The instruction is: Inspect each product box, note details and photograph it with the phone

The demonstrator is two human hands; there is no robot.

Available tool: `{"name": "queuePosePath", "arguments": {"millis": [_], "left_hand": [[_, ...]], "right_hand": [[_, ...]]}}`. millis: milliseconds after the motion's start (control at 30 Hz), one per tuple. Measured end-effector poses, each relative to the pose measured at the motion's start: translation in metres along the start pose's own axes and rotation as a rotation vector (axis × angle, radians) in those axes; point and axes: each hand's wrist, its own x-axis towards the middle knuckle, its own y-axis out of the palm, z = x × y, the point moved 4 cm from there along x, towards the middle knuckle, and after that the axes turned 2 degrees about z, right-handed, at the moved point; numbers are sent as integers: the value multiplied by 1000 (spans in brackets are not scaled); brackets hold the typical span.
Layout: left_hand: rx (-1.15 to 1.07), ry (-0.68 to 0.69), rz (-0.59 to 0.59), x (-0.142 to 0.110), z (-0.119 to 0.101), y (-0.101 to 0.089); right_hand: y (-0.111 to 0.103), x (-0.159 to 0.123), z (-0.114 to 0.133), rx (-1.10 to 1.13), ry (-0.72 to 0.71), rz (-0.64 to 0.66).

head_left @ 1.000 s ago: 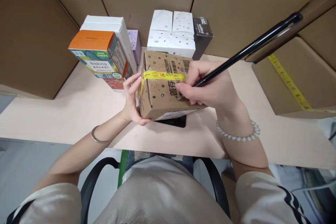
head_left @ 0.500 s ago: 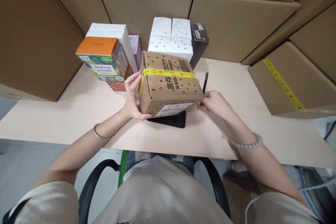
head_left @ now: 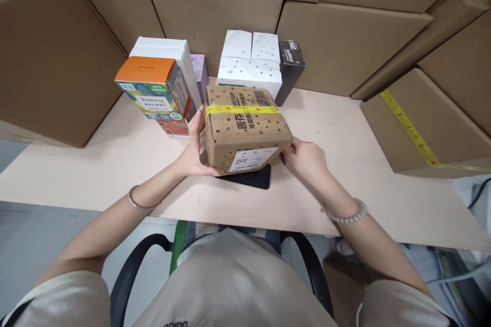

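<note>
A brown cardboard box (head_left: 249,125) with yellow printed tape and a white label is tilted above the table. My left hand (head_left: 195,148) grips its left end, thumb under the lower front edge and fingers up the side. At the lower right corner of the box is my right hand (head_left: 305,156), its fingers closed in a pinch. The slim black tool seen in it half a second ago is now hidden behind the hand and box. Partly under the box, a black phone-like slab (head_left: 251,179) lies on the table.
Behind on the left stand an orange-topped Binking box (head_left: 151,87), a white box (head_left: 163,47) and a purple box (head_left: 200,74). White dotted boxes (head_left: 249,69) and a dark box (head_left: 291,69) stand at the back. Large cartons (head_left: 215,15) wall the table (head_left: 330,127); a taped carton (head_left: 425,127) sits right.
The box has shifted slightly left and tipped so more of its label shows. My right hand has moved left and down against its corner, and the black tool has gone out of sight.
</note>
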Motion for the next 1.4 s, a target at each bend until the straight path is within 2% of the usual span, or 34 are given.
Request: {"name": "queuePosePath", "arguments": {"millis": [67,133,233,300,500,633,733,867,967,1100,1200,1333,1400], "left_hand": [[-25,-9,37,10,-3,-6],[-40,-33,31,22,-3,-14],[-40,-51,16,36,-2,-23],[-27,-54,28,41,-2,-24],[12,-36,61,41,-14,-28],[22,-13,-9,38,-29,-42],[51,-30,-72,32,-37,-52],[59,21,-188,23,-44,-59],[71,74,-229,19,-45,-56],[54,68,-276,17,-42,-49],[94,46,-250,17,-43,-44],[118,99,-204,17,-46,-37],[127,122,-205,17,-45,-35]], "right_hand": [[-6,-10,8,-14,-54,31],[-7,-22,17,-41,-161,123],[0,-37,34,-48,-407,218],[9,-42,40,-9,-509,230],[34,-37,45,193,-555,183],[34,-37,51,334,-616,175],[32,-41,55,310,-630,234],[27,-48,52,276,-613,338],[21,-53,40,235,-573,317],[9,-60,11,133,-423,210],[-8,-69,-17,93,-312,129],[-40,-81,-52,145,-178,-96],[-55,-85,-57,262,-182,-220]]}}
